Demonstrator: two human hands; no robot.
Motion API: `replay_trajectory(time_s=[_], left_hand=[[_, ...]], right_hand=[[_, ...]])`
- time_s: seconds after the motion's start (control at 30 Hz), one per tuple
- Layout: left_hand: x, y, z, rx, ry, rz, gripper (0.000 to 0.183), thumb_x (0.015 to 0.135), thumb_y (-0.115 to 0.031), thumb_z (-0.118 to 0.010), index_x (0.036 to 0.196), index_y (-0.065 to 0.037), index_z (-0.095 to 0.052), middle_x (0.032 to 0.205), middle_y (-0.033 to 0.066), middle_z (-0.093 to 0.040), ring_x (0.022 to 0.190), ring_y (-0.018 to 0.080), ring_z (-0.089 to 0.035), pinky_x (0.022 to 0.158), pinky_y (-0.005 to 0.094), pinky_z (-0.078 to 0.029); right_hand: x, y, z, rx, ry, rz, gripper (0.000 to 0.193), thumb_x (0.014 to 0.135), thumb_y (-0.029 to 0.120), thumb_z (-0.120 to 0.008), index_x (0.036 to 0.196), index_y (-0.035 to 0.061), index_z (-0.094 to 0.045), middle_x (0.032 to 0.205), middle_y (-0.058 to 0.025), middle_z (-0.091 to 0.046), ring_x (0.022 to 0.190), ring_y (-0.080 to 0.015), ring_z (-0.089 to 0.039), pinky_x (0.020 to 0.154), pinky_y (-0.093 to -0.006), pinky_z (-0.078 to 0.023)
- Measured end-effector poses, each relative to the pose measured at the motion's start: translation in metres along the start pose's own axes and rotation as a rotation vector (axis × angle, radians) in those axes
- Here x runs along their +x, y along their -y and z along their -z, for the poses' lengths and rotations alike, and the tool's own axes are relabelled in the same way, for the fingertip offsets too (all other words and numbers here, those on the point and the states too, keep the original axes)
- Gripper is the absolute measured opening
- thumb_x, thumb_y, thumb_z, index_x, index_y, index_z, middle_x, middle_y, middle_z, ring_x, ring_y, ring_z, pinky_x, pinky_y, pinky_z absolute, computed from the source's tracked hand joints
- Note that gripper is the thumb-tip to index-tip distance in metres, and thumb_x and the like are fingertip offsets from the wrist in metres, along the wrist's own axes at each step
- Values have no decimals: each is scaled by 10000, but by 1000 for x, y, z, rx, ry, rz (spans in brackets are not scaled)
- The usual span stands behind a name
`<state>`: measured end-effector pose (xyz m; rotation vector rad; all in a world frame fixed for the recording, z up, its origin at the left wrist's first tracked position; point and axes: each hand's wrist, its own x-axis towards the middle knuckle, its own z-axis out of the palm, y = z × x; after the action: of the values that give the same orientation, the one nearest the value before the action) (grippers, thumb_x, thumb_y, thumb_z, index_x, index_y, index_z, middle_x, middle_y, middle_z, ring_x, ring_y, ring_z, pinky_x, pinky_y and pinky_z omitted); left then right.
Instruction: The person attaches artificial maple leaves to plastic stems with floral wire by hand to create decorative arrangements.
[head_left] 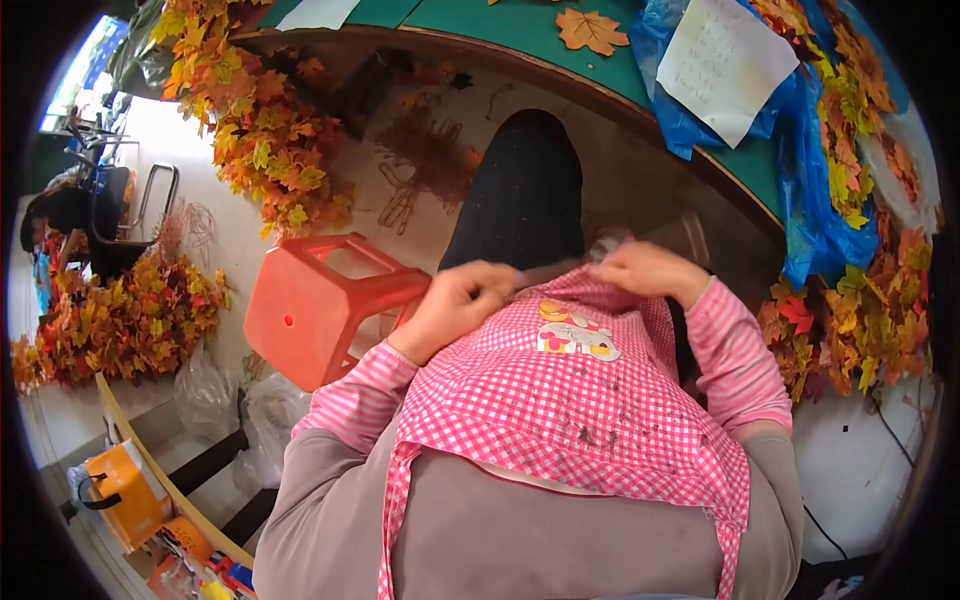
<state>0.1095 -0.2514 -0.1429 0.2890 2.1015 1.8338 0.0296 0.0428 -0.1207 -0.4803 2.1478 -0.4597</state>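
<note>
I look down at my lap, covered by a pink checked apron [570, 390] over a dark trouser leg [525, 195]. My left hand [458, 303] is curled at the apron's upper edge, fingers closed. My right hand [652, 272] is closed a little to the right. A thin brown stem [552, 270] runs between the two hands, and both pinch it. Something small and pale [607, 246] shows at my right fingertips; what it is I cannot tell.
A red plastic stool [320, 310] lies tipped by my left knee. Artificial autumn leaf bunches lie at the left [255, 130], lower left [125, 315] and right [870, 310]. The green table [520, 35] ahead holds a blue plastic bag [805, 170], a white paper [725, 65] and an orange leaf [590, 30].
</note>
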Motion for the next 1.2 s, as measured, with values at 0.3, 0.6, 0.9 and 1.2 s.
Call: replay_trajectory(time_s=[0.3,0.6,0.9,1.2], left_hand=[[-19,-61,9,266,312,-154,242,862,-35,-627,1096,10,-667,924,182,-699,818,264,-695,732,330,-539],[-37,-49,1,348,96,-288,283,827,-24,-622,1105,22,-656,904,202,-683,786,306,-691,701,330,-535],[-17,-49,8,439,197,-255,338,810,-64,-623,1146,-26,-638,905,157,-666,808,317,-661,720,365,-531],[-16,-39,-1,407,182,-123,283,863,-59,-575,1131,14,-631,971,190,-665,832,318,-668,752,356,-532]], right_hand=[[111,122,-62,-311,-554,826,143,746,248,-640,716,108,-645,794,-101,-609,795,-260,-576,764,-411,-450],[136,-18,20,-149,-1084,293,299,930,210,-491,1160,56,-605,1247,-177,-584,1143,-311,-566,982,-444,-431],[111,88,-21,-475,-663,858,167,798,299,-585,810,150,-659,860,-44,-653,902,-255,-587,783,-405,-444],[100,100,-21,-596,-824,625,194,787,298,-580,839,137,-676,809,-61,-662,760,-256,-629,633,-336,-479]])
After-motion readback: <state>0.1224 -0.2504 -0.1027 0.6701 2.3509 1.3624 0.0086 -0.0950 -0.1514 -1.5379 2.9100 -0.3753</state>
